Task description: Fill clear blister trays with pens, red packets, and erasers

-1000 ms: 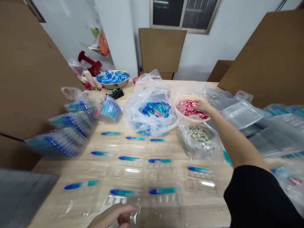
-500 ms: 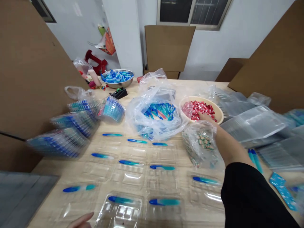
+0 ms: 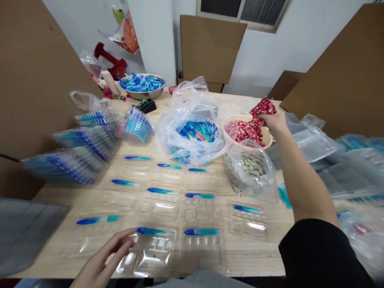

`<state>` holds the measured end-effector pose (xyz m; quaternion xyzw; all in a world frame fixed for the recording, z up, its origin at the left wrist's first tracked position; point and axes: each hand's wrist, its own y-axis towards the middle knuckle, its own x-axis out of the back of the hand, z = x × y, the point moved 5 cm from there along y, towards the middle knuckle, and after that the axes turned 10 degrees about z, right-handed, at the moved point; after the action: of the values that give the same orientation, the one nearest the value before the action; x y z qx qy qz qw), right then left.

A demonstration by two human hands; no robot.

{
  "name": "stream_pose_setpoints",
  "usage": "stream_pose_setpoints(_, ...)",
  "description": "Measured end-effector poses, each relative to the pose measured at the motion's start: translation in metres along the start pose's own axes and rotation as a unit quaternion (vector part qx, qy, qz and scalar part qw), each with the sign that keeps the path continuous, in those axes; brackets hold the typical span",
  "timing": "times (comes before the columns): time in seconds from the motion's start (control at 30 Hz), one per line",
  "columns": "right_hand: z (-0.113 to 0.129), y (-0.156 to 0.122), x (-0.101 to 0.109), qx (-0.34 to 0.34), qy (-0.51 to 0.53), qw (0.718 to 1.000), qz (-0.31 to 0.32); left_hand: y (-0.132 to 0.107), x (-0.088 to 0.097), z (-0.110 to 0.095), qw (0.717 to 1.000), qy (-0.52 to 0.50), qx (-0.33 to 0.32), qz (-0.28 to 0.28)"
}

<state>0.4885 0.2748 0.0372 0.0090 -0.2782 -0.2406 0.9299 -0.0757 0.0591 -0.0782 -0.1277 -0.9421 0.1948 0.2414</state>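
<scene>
My right hand is raised over the right side of a cream bowl, its fingers closed on a bunch of red patterned packets. More small red packets lie in the bowl below. At the lower left, my left hand is open, fingers apart, beside the left edge of a clear plastic tray; whether it touches the tray I cannot tell. A blue and teal pen-shaped piece rests in the top of that tray. Several similar clear trays, each with one such piece, are laid out in rows.
A plastic bag of small tan-green pieces stands in front of the bowl. Left of it is a bag of blue pieces. Stacked filled trays line the left; clear sleeves lie right. A metal bowl stands at the back.
My right hand has risen out of the cream bowl with a bunch of red packets. My left hand has come further into view, beside the front tray. The camera view has shifted.
</scene>
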Motion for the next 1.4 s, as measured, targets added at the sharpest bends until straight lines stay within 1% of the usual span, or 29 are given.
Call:
stream_pose_setpoints(0.07,0.022,-0.026,0.003,0.009,0.052,0.999,0.004,0.009,-0.009,-0.018,1.000,0.003,-0.020,0.022)
stream_pose_setpoints(0.1,0.032,-0.043,0.001,0.020,0.086,0.996,0.017,0.013,-0.014,-0.028,0.999,0.005,-0.037,0.022)
stream_pose_setpoints(0.13,0.040,-0.064,-0.005,0.034,0.125,0.991,0.038,0.018,-0.018,-0.039,0.998,0.005,-0.057,0.017)
stream_pose_setpoints(0.17,0.046,-0.086,-0.015,0.048,0.196,0.977,0.072,0.023,-0.022,-0.050,0.997,0.000,-0.079,0.013)
stream_pose_setpoints(0.2,0.051,-0.111,-0.029,0.058,0.261,0.956,0.124,0.028,-0.029,-0.061,0.994,-0.014,-0.103,0.019)
stream_pose_setpoints(0.27,0.054,-0.161,-0.065,0.046,0.334,0.912,0.235,0.037,-0.041,-0.080,0.986,-0.072,-0.144,0.032)
stream_pose_setpoints(0.33,0.052,-0.210,-0.106,0.012,0.363,0.866,0.344,0.046,-0.054,-0.097,0.971,-0.143,-0.187,0.054)
stream_pose_setpoints(0.4,0.045,-0.251,-0.144,-0.016,0.373,0.824,0.427,0.052,-0.064,-0.110,0.949,-0.203,-0.227,0.083)
stream_pose_setpoints(0.47,0.037,-0.281,-0.174,-0.031,0.380,0.790,0.481,0.054,-0.072,-0.116,0.940,-0.222,-0.239,0.102)
stream_pose_setpoints(0.53,0.028,-0.302,-0.195,-0.043,0.386,0.773,0.502,0.053,-0.075,-0.113,0.945,-0.214,-0.228,0.095)
stream_pose_setpoints(0.6,0.017,-0.313,-0.206,-0.063,0.386,0.776,0.495,0.051,-0.071,-0.102,0.952,-0.211,-0.214,0.056)
stream_pose_setpoints(0.67,0.004,-0.319,-0.209,-0.087,0.369,0.790,0.482,0.050,-0.058,-0.081,0.954,-0.225,-0.198,-0.010)
stream_pose_setpoints(0.7,-0.003,-0.319,-0.207,-0.098,0.355,0.802,0.471,0.049,-0.048,-0.067,0.951,-0.238,-0.189,-0.051)
stream_pose_setpoints(0.77,-0.021,-0.317,-0.197,-0.111,0.314,0.836,0.436,0.048,-0.023,-0.035,0.941,-0.260,-0.167,-0.140)
stream_pose_setpoints(0.8,-0.030,-0.315,-0.191,-0.111,0.293,0.854,0.415,0.047,-0.010,-0.020,0.937,-0.257,-0.156,-0.177)
stream_pose_setpoints(0.83,-0.039,-0.313,-0.184,-0.112,0.277,0.870,0.393,0.047,0.001,-0.006,0.939,-0.238,-0.146,-0.201)
stream_pose_setpoints(0.87,-0.048,-0.311,-0.177,-0.114,0.269,0.881,0.372,0.048,0.010,0.005,0.946,-0.202,-0.139,-0.212)
stream_pose_setpoints(0.9,-0.055,-0.310,-0.171,-0.120,0.267,0.887,0.356,0.049,0.015,0.012,0.957,-0.152,-0.135,-0.207)
stream_pose_setpoints(0.93,-0.061,-0.310,-0.167,-0.127,0.271,0.890,0.344,0.052,0.016,0.016,0.968,-0.095,-0.134,-0.192)
stream_pose_setpoints(1.0,-0.069,-0.311,-0.164,-0.141,0.285,0.887,0.334,0.059,0.009,0.016,0.978,0.003,-0.142,-0.151)
stream_pose_setpoints(1.07,-0.071,-0.313,-0.165,-0.147,0.285,0.887,0.331,0.070,-0.009,0.007,0.979,0.064,-0.161,-0.106)
stream_pose_setpoints(1.13,-0.070,-0.316,-0.168,-0.143,0.266,0.896,0.326,0.082,-0.032,-0.005,0.975,0.121,-0.180,-0.060)
stream_pose_setpoints(1.2,-0.067,-0.320,-0.173,-0.137,0.241,0.903,0.328,0.095,-0.052,-0.014,0.960,0.214,-0.176,-0.031)
stream_pose_setpoints(1.23,-0.065,-0.322,-0.176,-0.135,0.233,0.904,0.332,0.100,-0.059,-0.018,0.948,0.267,-0.168,-0.030)
stream_pose_setpoints(1.3,-0.059,-0.328,-0.183,-0.134,0.229,0.898,0.352,0.106,-0.068,-0.022,0.922,0.354,-0.152,-0.041)
stream_pose_setpoints(1.37,-0.051,-0.334,-0.190,-0.130,0.235,0.885,0.380,0.106,-0.070,-0.025,0.909,0.385,-0.148,-0.058)
stream_pose_setpoints(1.4,-0.047,-0.337,-0.194,-0.127,0.242,0.877,0.395,0.103,-0.069,-0.027,0.911,0.378,-0.152,-0.067)
